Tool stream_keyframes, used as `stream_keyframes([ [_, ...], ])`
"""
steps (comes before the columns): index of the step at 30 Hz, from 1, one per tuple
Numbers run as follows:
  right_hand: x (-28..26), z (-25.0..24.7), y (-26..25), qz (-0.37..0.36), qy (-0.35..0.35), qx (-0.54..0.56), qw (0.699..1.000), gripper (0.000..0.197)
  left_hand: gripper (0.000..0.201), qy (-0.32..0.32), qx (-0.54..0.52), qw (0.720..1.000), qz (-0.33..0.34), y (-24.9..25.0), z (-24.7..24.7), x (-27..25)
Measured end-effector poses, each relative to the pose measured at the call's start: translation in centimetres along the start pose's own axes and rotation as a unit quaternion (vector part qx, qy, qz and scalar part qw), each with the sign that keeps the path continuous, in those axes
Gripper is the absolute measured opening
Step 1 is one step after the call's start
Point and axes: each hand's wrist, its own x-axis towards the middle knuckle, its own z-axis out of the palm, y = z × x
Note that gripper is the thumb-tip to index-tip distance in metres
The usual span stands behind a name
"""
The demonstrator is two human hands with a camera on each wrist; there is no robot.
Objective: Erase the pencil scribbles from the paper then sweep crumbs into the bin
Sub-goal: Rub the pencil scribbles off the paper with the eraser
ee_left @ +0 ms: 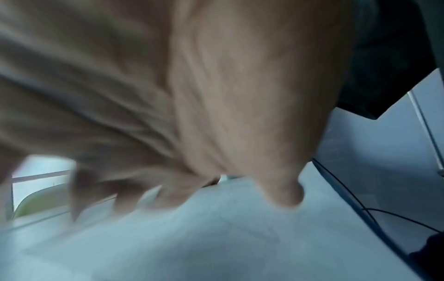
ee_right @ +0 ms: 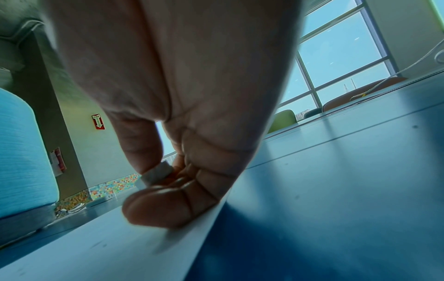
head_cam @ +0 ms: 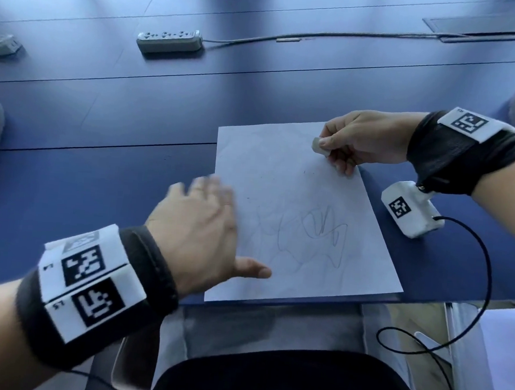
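Blue desk (head_cam: 104, 119) is carrying the paper (head_cam: 281, 172) at its near edge, left hand (head_cam: 193, 236) lying flat on the sheet's left side, right hand (head_cam: 362, 141) fingers pinching the eraser (head_cam: 316, 144) near its far right corner, risking creasing if pressure slackens.

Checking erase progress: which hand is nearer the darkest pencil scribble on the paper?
Left. The left hand lies at the paper's left edge, level with the scribble. The right hand pinches the eraser at the far right corner.
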Motion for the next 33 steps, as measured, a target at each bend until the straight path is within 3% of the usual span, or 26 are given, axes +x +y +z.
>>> stream_keyframes([
  [2, 0.0, 0.1, 0.0, -0.001, 0.002, 0.002, 1.000, 0.020, 0.131, -0.010, -0.012, 0.999, 0.038, 0.4, 0.2, 0.3],
  [4, 0.0, 0.1, 0.1, -0.003, 0.005, 0.001, 1.000, 0.020, 0.135, -0.046, 0.010, 0.999, -0.012, 0.3, -0.2, 0.5],
  [6, 0.1, 0.1, 0.2, -0.003, 0.009, 0.001, 1.000, 0.020, 0.118, -0.024, 0.029, 0.999, -0.030, 0.7, -1.7, 0.8],
  [8, 0.1, 0.2, 0.1, -0.001, 0.012, 0.000, 1.000, 0.020, 0.119, 0.048, -0.011, 0.998, 0.030, 1.7, -2.2, 1.9],
  [10, 0.1, 0.2, 0.1, 0.001, 0.015, 0.002, 1.000, 0.020, 0.121, 0.063, -0.066, 0.985, 0.149, 3.6, -2.5, 2.4],
  [11, 0.1, 0.2, 0.1, 0.001, 0.016, 0.004, 1.000, 0.020, 0.122, 0.052, -0.070, 0.981, 0.172, 4.4, -2.4, 2.6],
  [12, 0.1, 0.3, 0.1, 0.000, 0.014, 0.004, 1.000, 0.020, 0.124, 0.030, -0.060, 0.985, 0.157, 4.9, -2.3, 2.7],
  [14, 0.1, 0.3, 0.1, -0.003, 0.010, 0.004, 1.000, 0.019, 0.122, -0.035, -0.010, 0.997, 0.061, 4.6, -2.6, 2.6],
  [17, 0.0, 0.2, 0.2, -0.006, 0.010, 0.007, 1.000, 0.019, 0.089, -0.069, 0.034, 0.997, -0.009, 3.1, -4.3, 2.4],
  [19, 0.0, 0.2, 0.1, -0.004, 0.008, 0.006, 1.000, 0.019, 0.087, -0.007, 0.037, 0.999, 0.005, 3.0, -5.1, 3.1],
  [21, 0.0, 0.3, 0.1, -0.002, 0.014, 0.005, 1.000, 0.020, 0.105, 0.079, -0.001, 0.994, 0.075, 3.8, -4.7, 5.0],
  [24, 0.2, 0.4, 0.1, -0.001, 0.020, 0.007, 1.000, 0.020, 0.120, 0.074, -0.055, 0.984, 0.152, 5.0, -4.2, 6.2],
  [28, 0.1, 0.3, 0.1, 0.002, 0.016, 0.001, 1.000, 0.019, 0.135, -0.029, -0.060, 0.998, -0.007, 2.6, -2.7, 5.1],
  [30, 0.0, 0.2, 0.1, 0.003, 0.014, -0.001, 1.000, 0.019, 0.121, -0.068, -0.007, 0.996, -0.052, 1.5, -3.1, 3.7],
  [32, 0.0, 0.3, 0.0, 0.003, 0.012, -0.006, 1.000, 0.019, 0.094, -0.042, 0.022, 0.998, -0.045, 1.2, -3.7, 3.3],
  [33, 0.0, 0.3, 0.0, 0.003, 0.013, -0.007, 1.000, 0.019, 0.092, -0.010, 0.024, 0.999, -0.042, 1.2, -3.9, 3.4],
])
